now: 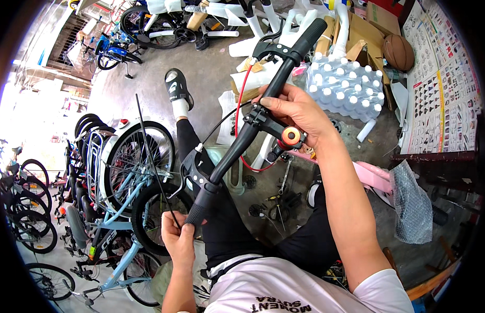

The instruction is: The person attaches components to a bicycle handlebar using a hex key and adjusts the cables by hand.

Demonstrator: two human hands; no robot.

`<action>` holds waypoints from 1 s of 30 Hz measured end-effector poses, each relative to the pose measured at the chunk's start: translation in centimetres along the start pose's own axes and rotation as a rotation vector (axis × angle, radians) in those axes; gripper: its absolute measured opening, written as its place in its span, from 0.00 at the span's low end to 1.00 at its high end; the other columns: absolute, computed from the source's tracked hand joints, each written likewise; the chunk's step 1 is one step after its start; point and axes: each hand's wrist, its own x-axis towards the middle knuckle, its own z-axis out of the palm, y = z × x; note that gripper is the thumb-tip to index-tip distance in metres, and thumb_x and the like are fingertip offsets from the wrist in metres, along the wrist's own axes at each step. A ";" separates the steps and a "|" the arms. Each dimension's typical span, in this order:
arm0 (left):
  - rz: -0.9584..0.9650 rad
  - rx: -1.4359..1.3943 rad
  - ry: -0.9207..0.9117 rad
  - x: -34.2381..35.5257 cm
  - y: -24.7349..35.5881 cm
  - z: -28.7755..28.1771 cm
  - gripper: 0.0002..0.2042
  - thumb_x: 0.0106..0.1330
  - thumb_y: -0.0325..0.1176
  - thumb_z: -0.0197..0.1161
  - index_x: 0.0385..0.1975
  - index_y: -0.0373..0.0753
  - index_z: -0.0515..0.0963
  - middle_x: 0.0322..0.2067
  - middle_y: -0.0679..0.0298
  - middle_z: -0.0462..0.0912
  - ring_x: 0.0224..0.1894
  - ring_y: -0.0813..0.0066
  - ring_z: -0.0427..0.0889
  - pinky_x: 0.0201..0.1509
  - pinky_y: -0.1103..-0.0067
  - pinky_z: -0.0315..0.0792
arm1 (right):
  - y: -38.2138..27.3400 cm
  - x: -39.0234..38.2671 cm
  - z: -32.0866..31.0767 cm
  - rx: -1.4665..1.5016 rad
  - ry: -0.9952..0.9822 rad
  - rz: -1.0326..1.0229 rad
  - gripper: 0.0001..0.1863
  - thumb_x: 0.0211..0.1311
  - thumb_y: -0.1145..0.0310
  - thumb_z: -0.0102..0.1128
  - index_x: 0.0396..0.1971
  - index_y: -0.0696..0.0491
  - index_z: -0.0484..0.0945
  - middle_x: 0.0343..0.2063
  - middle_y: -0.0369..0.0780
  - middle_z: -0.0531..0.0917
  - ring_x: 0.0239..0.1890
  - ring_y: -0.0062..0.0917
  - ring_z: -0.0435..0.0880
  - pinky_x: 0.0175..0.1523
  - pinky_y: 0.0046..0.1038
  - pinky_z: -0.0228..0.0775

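Observation:
My right hand (287, 107) grips the black handlebar (235, 148) beside its stem clamp, near an orange-rimmed round fitting (290, 136). My left hand (180, 235) is closed at the bar's lower rubber grip (198, 208), with a long thin black rod or cable (151, 156) held against it. The bar slants from lower left to upper right and carries two brake levers, the lower (194, 172) and the upper (271, 50). A red cable (236, 125) and a black one run from them. Below lie a pink bike part (370, 175) and scattered small parts (274, 206).
Bicycles (122, 172) crowd the left; more (154, 28) stand at the back. Packs of water bottles (344, 86), cardboard (368, 36) and a basketball (398, 52) are at upper right, beside a printed board (430, 83). Bubble wrap (412, 206) hangs at right. My legs stretch out below.

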 end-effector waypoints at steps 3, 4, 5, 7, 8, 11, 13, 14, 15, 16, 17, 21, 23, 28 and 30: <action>0.034 0.134 -0.029 0.5 0.3 0.9 0.15 0.58 0.24 0.68 0.41 0.36 0.70 0.29 0.71 0.76 0.25 0.86 0.69 0.33 0.87 0.66 | 0.1 0.0 0.1 0.024 0.009 -0.003 0.19 0.65 0.69 0.69 0.53 0.60 0.77 0.45 0.40 0.86 0.45 0.21 0.87 0.51 0.21 0.79; 0.050 0.212 -0.071 0.9 0.4 0.6 0.16 0.56 0.24 0.69 0.41 0.36 0.71 0.27 0.72 0.75 0.25 0.87 0.69 0.33 0.87 0.65 | 0.0 0.0 0.0 0.026 0.012 -0.005 0.19 0.65 0.70 0.69 0.53 0.60 0.77 0.44 0.40 0.86 0.44 0.20 0.87 0.50 0.21 0.79; 0.066 0.293 -0.112 1.1 0.5 0.4 0.17 0.55 0.25 0.71 0.41 0.35 0.71 0.26 0.73 0.73 0.25 0.87 0.68 0.33 0.87 0.64 | 0.0 0.0 0.0 0.022 0.015 -0.003 0.19 0.65 0.70 0.69 0.53 0.60 0.77 0.43 0.40 0.86 0.44 0.20 0.87 0.50 0.21 0.79; 0.057 0.317 -0.143 1.4 0.6 0.3 0.18 0.54 0.25 0.72 0.41 0.35 0.71 0.23 0.74 0.70 0.25 0.87 0.66 0.30 0.87 0.61 | 0.0 0.0 0.0 0.013 0.021 0.001 0.19 0.65 0.70 0.69 0.53 0.60 0.77 0.42 0.39 0.86 0.43 0.20 0.87 0.49 0.21 0.79; 0.002 0.311 -0.169 1.4 0.9 0.1 0.18 0.55 0.25 0.72 0.41 0.35 0.71 0.23 0.73 0.71 0.24 0.87 0.67 0.29 0.87 0.61 | 0.2 0.0 -0.1 0.030 0.005 -0.024 0.20 0.65 0.70 0.69 0.53 0.61 0.77 0.42 0.40 0.86 0.42 0.20 0.87 0.49 0.21 0.79; -0.151 0.185 -0.212 1.8 2.2 0.8 0.17 0.55 0.25 0.72 0.41 0.35 0.71 0.23 0.71 0.75 0.23 0.87 0.69 0.28 0.87 0.63 | 0.5 0.2 -0.2 0.049 0.012 -0.041 0.20 0.65 0.70 0.69 0.53 0.61 0.76 0.43 0.40 0.86 0.42 0.20 0.87 0.49 0.21 0.79; -0.188 0.173 -0.219 2.0 2.7 1.4 0.17 0.55 0.25 0.72 0.41 0.35 0.72 0.24 0.70 0.77 0.22 0.87 0.71 0.28 0.86 0.65 | 0.2 -0.1 -0.1 0.030 0.027 -0.036 0.20 0.65 0.70 0.69 0.53 0.61 0.76 0.43 0.41 0.86 0.42 0.21 0.87 0.50 0.22 0.79; -0.173 0.223 -0.220 2.1 3.0 1.5 0.17 0.56 0.26 0.72 0.41 0.35 0.72 0.24 0.69 0.79 0.23 0.87 0.72 0.28 0.86 0.66 | 0.2 -0.1 0.1 0.041 0.027 -0.043 0.20 0.65 0.70 0.69 0.53 0.61 0.76 0.43 0.41 0.86 0.43 0.21 0.87 0.51 0.22 0.79; -0.158 0.273 -0.220 2.2 3.1 1.5 0.16 0.56 0.26 0.73 0.40 0.35 0.72 0.25 0.68 0.80 0.23 0.87 0.73 0.28 0.86 0.66 | 0.2 -0.1 0.2 0.052 0.027 -0.050 0.20 0.65 0.70 0.69 0.54 0.61 0.76 0.43 0.41 0.86 0.43 0.21 0.87 0.51 0.22 0.79; -0.062 0.378 -0.222 2.3 2.0 0.6 0.18 0.57 0.30 0.76 0.41 0.33 0.73 0.24 0.69 0.79 0.23 0.86 0.73 0.28 0.86 0.67 | 0.2 -0.1 0.4 0.049 0.023 -0.045 0.20 0.65 0.70 0.69 0.53 0.61 0.76 0.43 0.41 0.86 0.43 0.21 0.87 0.51 0.22 0.79; -0.034 0.397 -0.240 2.4 1.8 0.3 0.19 0.57 0.32 0.77 0.41 0.33 0.74 0.23 0.69 0.79 0.23 0.86 0.73 0.28 0.85 0.67 | 0.1 -0.1 0.4 0.044 0.023 -0.043 0.20 0.65 0.70 0.70 0.53 0.61 0.76 0.44 0.41 0.86 0.43 0.21 0.87 0.51 0.22 0.79; -0.002 0.419 -0.294 2.8 1.7 0.1 0.21 0.58 0.39 0.78 0.41 0.32 0.76 0.22 0.68 0.79 0.23 0.83 0.73 0.29 0.83 0.68 | 0.2 0.0 0.2 0.047 0.013 -0.046 0.21 0.64 0.70 0.70 0.53 0.61 0.76 0.43 0.41 0.86 0.43 0.21 0.87 0.51 0.22 0.79; 0.007 0.445 -0.301 3.0 1.8 0.3 0.21 0.58 0.41 0.77 0.41 0.32 0.78 0.22 0.68 0.79 0.23 0.82 0.73 0.30 0.82 0.69 | 0.2 -0.1 0.3 0.050 0.028 -0.051 0.18 0.63 0.70 0.71 0.50 0.60 0.78 0.42 0.39 0.86 0.42 0.20 0.86 0.50 0.22 0.78; 0.069 0.556 -0.280 2.7 2.4 0.9 0.21 0.59 0.42 0.76 0.42 0.32 0.80 0.21 0.67 0.79 0.23 0.80 0.75 0.31 0.81 0.70 | 0.2 -0.1 0.0 0.034 0.016 -0.046 0.21 0.65 0.68 0.70 0.54 0.60 0.77 0.43 0.39 0.86 0.42 0.19 0.86 0.50 0.22 0.79; 0.125 0.585 -0.270 2.7 2.1 0.8 0.20 0.59 0.41 0.76 0.42 0.32 0.80 0.21 0.67 0.79 0.23 0.81 0.76 0.30 0.81 0.70 | 0.4 -0.1 0.2 0.026 0.016 -0.042 0.21 0.65 0.68 0.69 0.54 0.60 0.77 0.43 0.39 0.86 0.42 0.19 0.86 0.49 0.22 0.79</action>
